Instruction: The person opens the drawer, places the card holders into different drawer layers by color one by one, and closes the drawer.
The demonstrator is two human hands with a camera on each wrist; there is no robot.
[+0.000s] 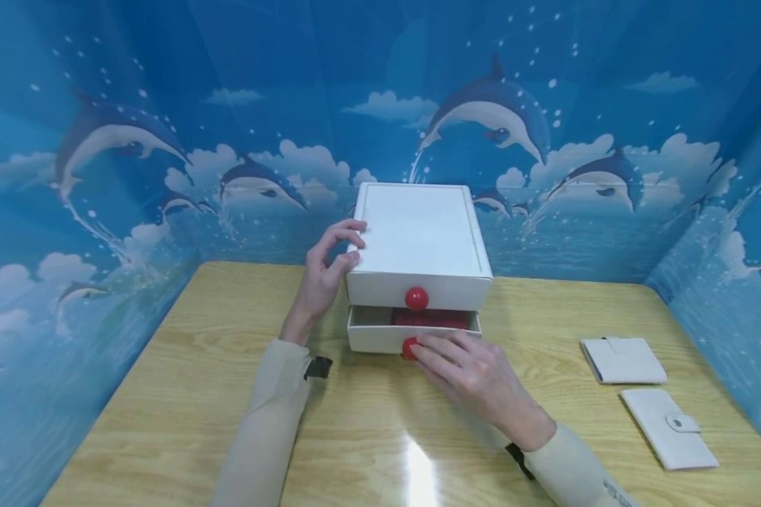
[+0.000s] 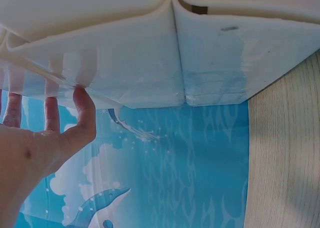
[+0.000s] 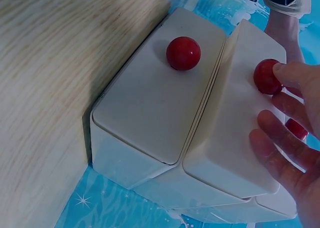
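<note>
A white drawer cabinet point(image 1: 421, 225) with round red knobs stands on the table. One lower drawer point(image 1: 377, 339) is partly pulled out, and a dark red item point(image 1: 428, 319) shows inside it. My right hand point(image 1: 472, 373) pinches that drawer's red knob point(image 3: 267, 76) between thumb and forefinger, the other fingers spread by the drawer front. My left hand point(image 1: 325, 271) rests its fingertips on the cabinet's left upper edge. In the left wrist view, its fingers point(image 2: 84, 108) touch the white side wall. Below the pulled-out drawer, another drawer point(image 3: 160, 98) is closed.
Two white snap-strap wallets point(image 1: 624, 360) point(image 1: 669, 429) lie at the right on the wood-grain table point(image 1: 184, 394). A blue dolphin-print backdrop point(image 1: 330, 84) stands behind the cabinet and along both sides.
</note>
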